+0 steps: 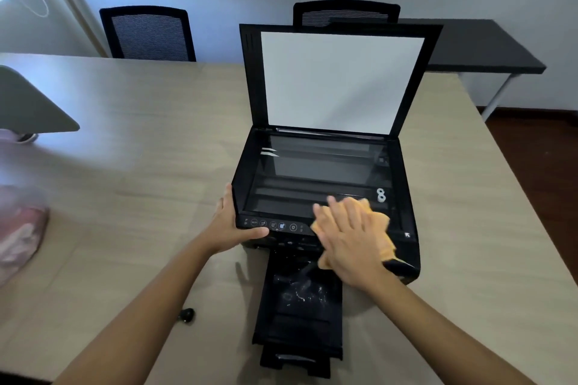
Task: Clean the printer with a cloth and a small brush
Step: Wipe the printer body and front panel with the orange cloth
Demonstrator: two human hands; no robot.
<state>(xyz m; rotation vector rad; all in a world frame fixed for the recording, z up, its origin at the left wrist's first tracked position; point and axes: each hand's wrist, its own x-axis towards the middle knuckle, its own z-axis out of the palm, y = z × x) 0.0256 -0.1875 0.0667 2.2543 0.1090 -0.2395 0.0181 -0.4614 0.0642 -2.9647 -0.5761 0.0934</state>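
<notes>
- Printer (322, 197) sits on the pale table (125, 134), its lid (341, 78) propped upright so the scanner glass (312, 172) lies open to wiping
- Right hand (350, 237) lies flat, fingers spread, pressing the orange cloth (383, 222) onto the front right of the glass and the edge of the button panel (272, 224); the broad palm probably spreads pressure
- Left hand (231, 222) clamps the front left corner, thumb on top, likely so the machine does not slide
- Paper tray (300, 316) is pulled out in front, dusty flecks on it, seemingly waiting its turn
- No brush that I can make out; a small dark object (186, 315) lies near the left arm, too unclear to name
</notes>
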